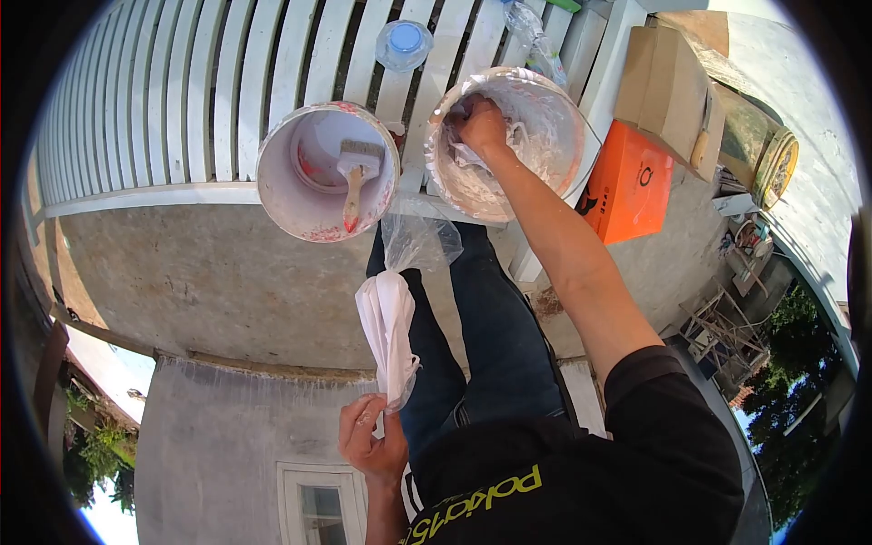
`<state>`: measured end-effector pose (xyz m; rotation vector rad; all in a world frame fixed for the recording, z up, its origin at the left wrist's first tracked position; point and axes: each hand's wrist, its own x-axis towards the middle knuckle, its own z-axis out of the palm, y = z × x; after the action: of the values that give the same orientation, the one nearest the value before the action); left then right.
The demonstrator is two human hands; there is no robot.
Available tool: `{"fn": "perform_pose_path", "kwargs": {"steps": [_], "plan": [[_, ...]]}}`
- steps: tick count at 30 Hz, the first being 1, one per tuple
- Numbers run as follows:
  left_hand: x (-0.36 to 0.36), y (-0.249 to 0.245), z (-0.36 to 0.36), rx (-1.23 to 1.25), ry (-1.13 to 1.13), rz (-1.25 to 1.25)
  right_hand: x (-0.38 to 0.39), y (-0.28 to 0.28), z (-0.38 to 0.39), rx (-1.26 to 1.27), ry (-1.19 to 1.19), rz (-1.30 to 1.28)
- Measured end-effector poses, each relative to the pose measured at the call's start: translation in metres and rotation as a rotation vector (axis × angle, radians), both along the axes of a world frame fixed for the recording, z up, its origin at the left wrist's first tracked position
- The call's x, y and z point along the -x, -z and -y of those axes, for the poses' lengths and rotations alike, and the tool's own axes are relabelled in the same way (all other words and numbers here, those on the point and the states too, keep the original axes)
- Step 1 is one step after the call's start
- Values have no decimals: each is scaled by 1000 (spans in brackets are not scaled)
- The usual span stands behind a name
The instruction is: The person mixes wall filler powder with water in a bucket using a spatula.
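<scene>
My left hand [372, 438] pinches the lower tip of a clear plastic bag [389, 331] filled with white paste. The filled part looks long and folded, and its loose clear end spreads out towards the buckets. White smears mark the fingers of this hand. My right hand [481, 124] reaches inside the right-hand bucket [554, 173], its fingers curled down among white scraps. What they hold is hidden. The bucket's inner wall is crusted with white paste. Beside it, a second bucket [272, 173] holds a wide paintbrush [359, 168] with a red-tipped handle.
Both buckets stand at the edge of a white slatted bench [209, 100]. On the slats are a clear jug with a blue cap [405, 41] and a crumpled plastic wrapper [531, 36]. To the right are an orange box [627, 182], a cardboard box [668, 91] and a yellow-rimmed bucket [779, 168].
</scene>
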<state>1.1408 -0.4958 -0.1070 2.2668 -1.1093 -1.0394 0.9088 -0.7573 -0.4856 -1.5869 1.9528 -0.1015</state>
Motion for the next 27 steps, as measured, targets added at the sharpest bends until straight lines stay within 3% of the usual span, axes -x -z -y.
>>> {"fn": "perform_pose_path", "kwargs": {"steps": [5,8,14,17,21,27], "plan": [[-4,6,-4,63,47,41,-3,1,10,-89,5,-61],[-6,6,-7,54,49,49,-3,-9,19,-219,-24,28],[-8,6,-6,48,53,71,3,-20,13,-181,-22,161],[-9,7,-5,50,54,74,9,-22,13,-158,-128,172],[-8,6,-5,62,48,65,29,-29,20,-241,487,679],[-5,8,-4,85,29,36,39,-137,17,-529,662,1016]]}}
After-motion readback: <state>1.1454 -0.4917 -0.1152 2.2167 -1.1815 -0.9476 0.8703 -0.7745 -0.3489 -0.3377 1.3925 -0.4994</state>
